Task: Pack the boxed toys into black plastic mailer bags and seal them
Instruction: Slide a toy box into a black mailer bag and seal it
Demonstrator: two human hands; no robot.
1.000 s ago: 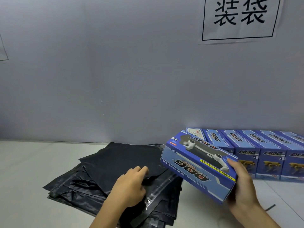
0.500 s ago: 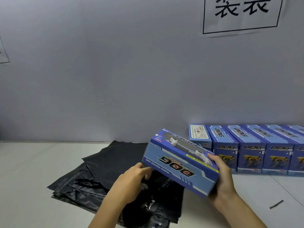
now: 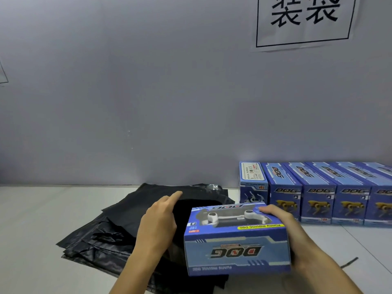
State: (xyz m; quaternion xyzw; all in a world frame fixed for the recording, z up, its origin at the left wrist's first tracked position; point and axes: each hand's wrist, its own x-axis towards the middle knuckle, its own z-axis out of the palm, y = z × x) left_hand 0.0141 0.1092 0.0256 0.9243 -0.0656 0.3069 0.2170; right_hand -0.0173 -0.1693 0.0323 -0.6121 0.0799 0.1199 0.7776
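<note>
The stack of mailer bags (image 3: 101,236) lies left on the table (image 3: 31,219); the held toy box (image 3: 236,238) sits over its right edge; a row of boxes (image 3: 318,194) stands right, against the wall (image 3: 148,102)

Both hands, left (image 3: 158,222) and right (image 3: 282,219), bare; forearms bare too (no sleeves, rings or watch visible).
</note>
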